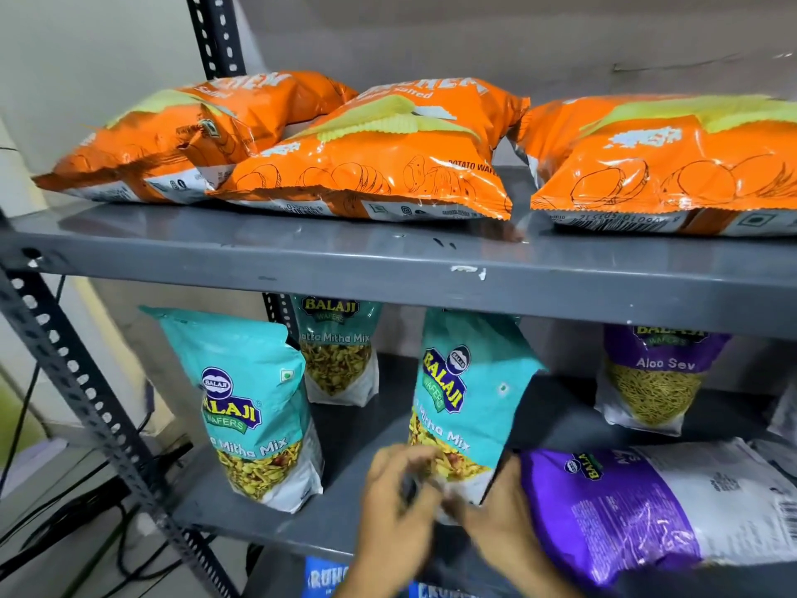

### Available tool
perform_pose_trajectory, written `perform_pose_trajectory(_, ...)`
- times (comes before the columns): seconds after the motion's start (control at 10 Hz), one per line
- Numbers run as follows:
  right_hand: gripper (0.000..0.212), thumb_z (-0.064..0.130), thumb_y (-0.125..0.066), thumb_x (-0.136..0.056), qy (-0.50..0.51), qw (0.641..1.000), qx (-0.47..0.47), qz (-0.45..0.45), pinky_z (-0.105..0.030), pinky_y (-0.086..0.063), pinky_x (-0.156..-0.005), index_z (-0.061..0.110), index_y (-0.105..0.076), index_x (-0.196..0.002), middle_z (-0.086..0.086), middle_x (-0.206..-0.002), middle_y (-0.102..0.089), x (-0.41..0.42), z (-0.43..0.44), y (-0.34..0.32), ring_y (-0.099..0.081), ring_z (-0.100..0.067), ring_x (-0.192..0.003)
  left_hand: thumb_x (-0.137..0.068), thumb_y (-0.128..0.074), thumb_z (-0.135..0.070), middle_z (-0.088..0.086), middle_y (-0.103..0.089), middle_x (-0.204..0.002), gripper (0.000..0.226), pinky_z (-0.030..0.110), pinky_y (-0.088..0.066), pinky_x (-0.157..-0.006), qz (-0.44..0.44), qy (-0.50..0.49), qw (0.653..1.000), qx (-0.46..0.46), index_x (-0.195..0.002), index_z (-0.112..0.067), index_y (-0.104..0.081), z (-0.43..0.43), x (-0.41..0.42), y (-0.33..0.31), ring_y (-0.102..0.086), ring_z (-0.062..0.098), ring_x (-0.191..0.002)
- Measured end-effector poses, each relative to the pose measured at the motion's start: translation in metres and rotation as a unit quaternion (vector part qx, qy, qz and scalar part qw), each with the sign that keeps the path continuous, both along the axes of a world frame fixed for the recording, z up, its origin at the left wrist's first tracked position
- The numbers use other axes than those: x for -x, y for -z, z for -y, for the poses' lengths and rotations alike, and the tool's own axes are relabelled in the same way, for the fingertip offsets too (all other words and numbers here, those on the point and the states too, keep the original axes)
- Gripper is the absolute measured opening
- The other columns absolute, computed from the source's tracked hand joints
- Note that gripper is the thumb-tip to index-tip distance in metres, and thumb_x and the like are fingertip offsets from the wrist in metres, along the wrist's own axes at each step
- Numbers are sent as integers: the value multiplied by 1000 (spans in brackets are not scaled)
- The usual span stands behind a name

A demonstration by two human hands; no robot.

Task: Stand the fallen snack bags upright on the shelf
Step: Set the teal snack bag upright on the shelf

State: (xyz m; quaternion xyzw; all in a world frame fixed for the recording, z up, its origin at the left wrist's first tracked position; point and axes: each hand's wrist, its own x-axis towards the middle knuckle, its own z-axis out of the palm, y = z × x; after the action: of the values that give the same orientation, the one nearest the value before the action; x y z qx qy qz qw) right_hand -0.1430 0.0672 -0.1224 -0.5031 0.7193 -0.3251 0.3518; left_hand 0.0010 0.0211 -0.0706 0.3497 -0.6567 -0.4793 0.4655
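Observation:
On the lower shelf [345, 442] a teal Mitha Mix bag [465, 394] stands upright, tilted a little. My left hand [396, 507] and my right hand [500, 515] both grip its bottom edge. Another teal bag [254, 407] stands at the front left and a third teal bag [336, 351] stands further back. A purple Aloo Sev bag [655, 507] lies flat to the right of my hands. A second purple bag [655, 377] stands upright at the back right. On the upper shelf [388, 261] three orange wafer bags [379, 153] lie flat.
Perforated grey steel posts [82, 381] frame the rack at the left. Black cables [64, 511] trail on the floor beside it. A blue packet [323, 576] shows on the shelf below. The underside of the upper shelf sits close above the standing bags.

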Motion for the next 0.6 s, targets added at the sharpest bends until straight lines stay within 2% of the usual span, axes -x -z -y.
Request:
perform_pose_trajectory(0.1, 70, 8, -88, -61, 22, 993, 114, 19, -30, -52, -97, 15, -52, -120, 1, -120, -70, 42, 13, -12, -64, -21, -116, -88, -62, -11, 8, -61, -128, 34, 35, -42, -108, -70, 13, 989, -126, -121, -16, -59, 45, -12, 4, -55, 21, -121)
perform_pose_trajectory(0.2, 53, 3, -81, -70, -38, 992, 91, 73, -34, -49, -105, 19, -60, -116, 3, -122, -72, 51, 19, -21, -63, -19, -119, -94, -52, -25, -1, -60, -137, 40, 26, -46, -104, -58, 100, 978, -175, -133, -18, -53, 68, -8, 7, -57, 8, -122)
perform_pose_trajectory(0.3, 65, 9, -80, -71, -24, 993, 80, 79, -46, -42, -112, 19, -50, -127, -1, -133, -63, 49, 18, -15, -57, -19, -126, -89, -48, -39, 2, -71, -123, 41, 16, -53, -87, -45, 117, 980, -155, -119, -17, -64, 65, 0, 9, -65, 9, -114)
perform_pose_trajectory(0.4, 96, 28, -90, -58, 11, 996, 74, 58, -44, -42, -112, 19, -37, -137, 2, -138, -57, 40, 13, -9, -53, -15, -130, -87, -47, -42, 5, -72, -118, 47, 20, -55, -86, -51, 93, 983, -146, -118, -11, -63, 62, 3, 15, -66, 16, -112)
perform_pose_trajectory(0.5, 92, 38, -92, -55, 33, 995, 75, 52, -43, -48, -107, 27, -43, -132, 10, -131, -64, 29, 12, -4, -60, -9, -122, -86, -47, -43, 1, -74, -112, 45, 18, -55, -81, -61, 96, 983, -146, -114, -12, -62, 59, 1, 18, -68, 11, -107)
perform_pose_trajectory(0.6, 80, 40, -92, -56, 28, 995, 64, 72, -45, -50, -105, 34, -50, -124, 11, -124, -69, 25, 7, 1, -64, -9, -117, -86, -47, -47, -7, -74, -108, 39, 15, -53, -80, -54, 76, 986, -136, -110, -21, -63, 51, -10, 28, -67, 4, -104)
